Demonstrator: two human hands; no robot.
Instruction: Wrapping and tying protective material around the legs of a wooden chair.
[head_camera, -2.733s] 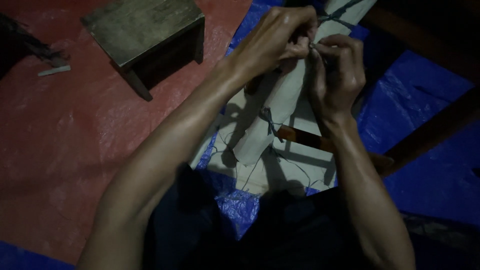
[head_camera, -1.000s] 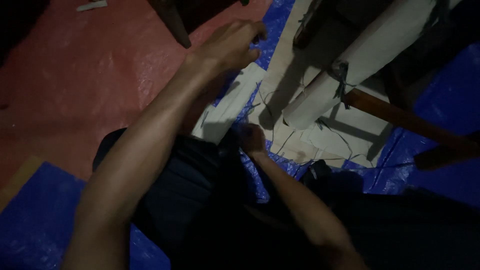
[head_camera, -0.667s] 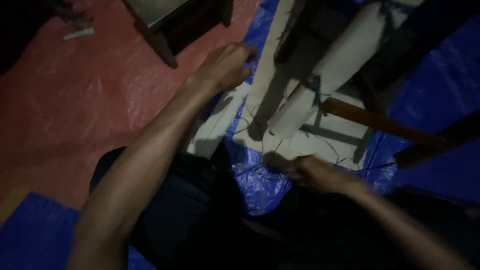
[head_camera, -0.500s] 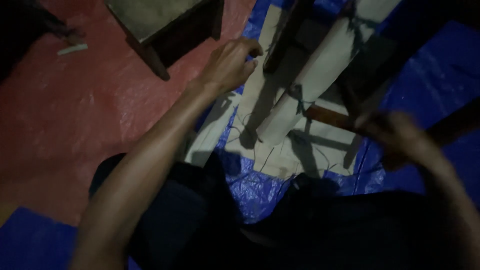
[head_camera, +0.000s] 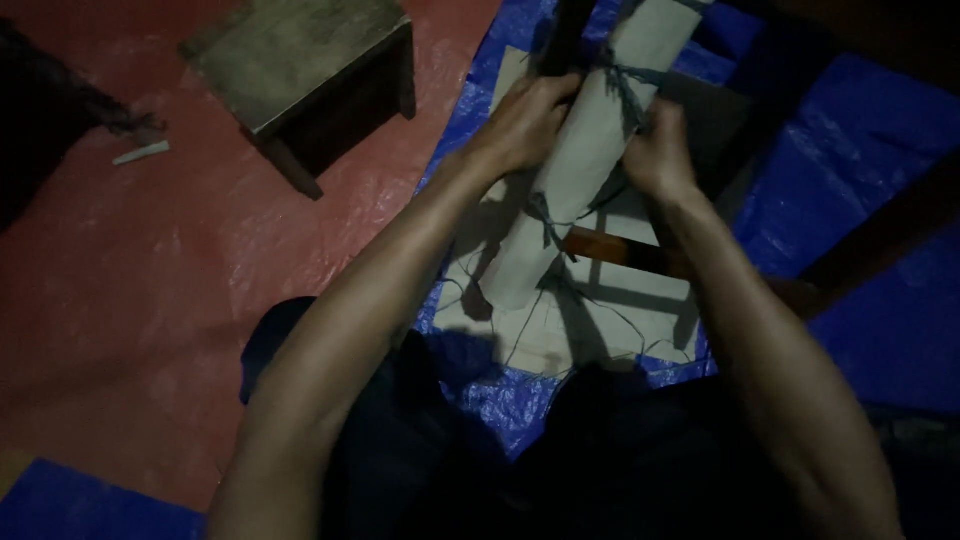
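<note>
Red floor, with a blue tarp (head_camera: 860, 150) under my work. My left hand (head_camera: 520, 120) and right hand (head_camera: 655, 150) close around a pale rolled bundle (head_camera: 590, 160) lying on that tarp, bound with dark cord (head_camera: 625, 85); I judge steady, even squeezing keeps it tight

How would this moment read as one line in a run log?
left hand: gripping pale roll | right hand: gripping same roll | roll: tied with dark string | nearby: wooden stool

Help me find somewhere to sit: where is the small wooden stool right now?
In the head view the wooden stool stands at upper left on the red floor covering, left of the blue tarp and apart from the left hand.
</note>
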